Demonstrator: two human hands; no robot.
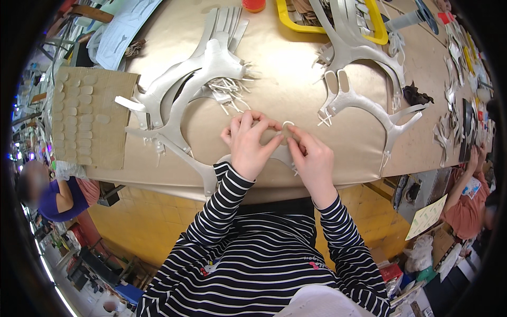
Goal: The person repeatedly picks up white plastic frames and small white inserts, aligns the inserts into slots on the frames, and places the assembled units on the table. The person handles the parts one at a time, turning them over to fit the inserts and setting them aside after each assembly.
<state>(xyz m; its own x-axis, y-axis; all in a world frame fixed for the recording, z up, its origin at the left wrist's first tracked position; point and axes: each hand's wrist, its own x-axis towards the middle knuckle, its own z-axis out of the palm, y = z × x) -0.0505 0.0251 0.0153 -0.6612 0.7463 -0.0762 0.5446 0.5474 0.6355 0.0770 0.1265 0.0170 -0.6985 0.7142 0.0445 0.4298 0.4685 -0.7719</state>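
A broad desk in pale gold fills the middle of the frame, with branching silver pieces stacked at upper left and more silver pieces at upper right. A cardboard sheet bearing rows of pale ovals lies at left; a yellow tray sits at the upper edge. At centre, near the desk's lower edge, a curved silver piece shows, partly hidden by the worker's hands. The left hand has thumb and forefinger a narrow gap apart; from where I stand, I cannot tell what they grip. The right hand pinches a small white loop, curling up between both sets of fingertips.
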